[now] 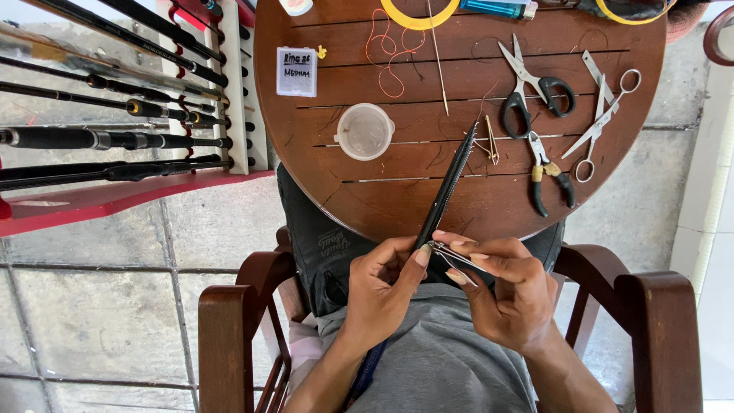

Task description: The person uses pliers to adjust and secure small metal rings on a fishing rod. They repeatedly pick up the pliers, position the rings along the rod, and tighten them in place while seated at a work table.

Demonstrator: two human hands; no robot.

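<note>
Rod section (447, 183), dark and slim, is pinched at its near end by the left hand (382, 279); its long axis runs up and away over the round table (321, 153). A thin metal guide (453, 256) is clamped against it by the right hand (508, 291), hands touching.

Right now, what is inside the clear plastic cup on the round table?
The clear plastic cup looks empty: the brown table shows through its bottom. Anything tiny and clear inside is too small to tell. The hands hold a thin black rod nearby.
</note>
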